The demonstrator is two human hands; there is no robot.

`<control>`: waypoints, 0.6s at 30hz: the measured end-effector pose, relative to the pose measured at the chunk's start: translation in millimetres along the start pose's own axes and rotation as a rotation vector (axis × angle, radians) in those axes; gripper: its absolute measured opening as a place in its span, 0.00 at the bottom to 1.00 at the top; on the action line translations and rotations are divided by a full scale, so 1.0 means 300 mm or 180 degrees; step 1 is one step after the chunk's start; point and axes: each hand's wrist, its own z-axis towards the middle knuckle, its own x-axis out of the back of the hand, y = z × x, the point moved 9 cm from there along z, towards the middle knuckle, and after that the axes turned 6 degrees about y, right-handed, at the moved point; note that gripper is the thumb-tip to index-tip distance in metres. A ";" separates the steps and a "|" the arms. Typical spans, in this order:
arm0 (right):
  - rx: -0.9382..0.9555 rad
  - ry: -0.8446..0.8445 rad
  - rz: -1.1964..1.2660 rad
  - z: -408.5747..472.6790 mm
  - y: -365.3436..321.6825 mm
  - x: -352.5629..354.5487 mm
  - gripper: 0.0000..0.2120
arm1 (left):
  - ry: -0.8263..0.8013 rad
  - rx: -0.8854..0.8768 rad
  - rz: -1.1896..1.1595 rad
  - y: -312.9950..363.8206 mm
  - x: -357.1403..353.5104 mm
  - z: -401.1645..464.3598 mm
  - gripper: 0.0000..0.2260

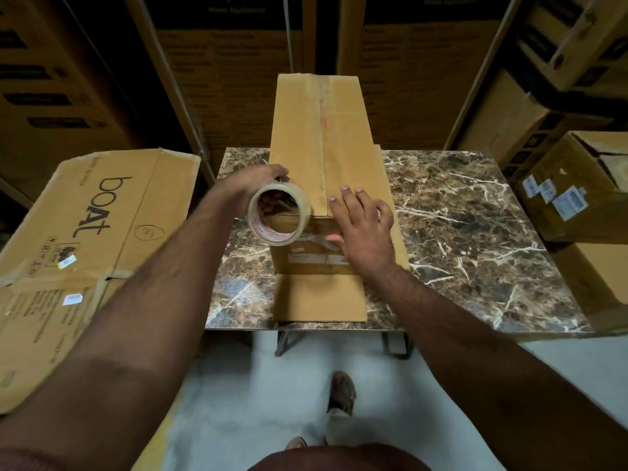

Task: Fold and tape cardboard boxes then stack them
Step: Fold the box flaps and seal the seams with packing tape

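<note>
1. One tall cardboard box (pixel 316 141) stood on a marble-patterned table (pixel 475 232), its closed top flaps meeting at a centre seam that ran away from the person; one loose flap (pixel 321 297) lay flat on the table at the near side.
2. The right hand (pixel 363 229) lay open, palm down and fingers spread, on the box's near top edge, gripping nothing; judging by the pose, it pressed the flaps shut and steadied the box for taping.
3. The left hand (pixel 261 181) clasped one roll of clear tape (pixel 280 214) just beside the box's near left corner, probably so a strip could start at the seam's near end.
4. One flattened carton printed "boat" (pixel 91 232) lay to the left; many stacked cartons (pixel 574 198) stood around, too many to count surely.
</note>
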 end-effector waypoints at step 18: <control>-0.0107 -0.0825 0.0388 0.028 -0.017 0.020 0.34 | 0.0728 -0.0174 -0.0372 -0.026 -0.013 -0.085 0.14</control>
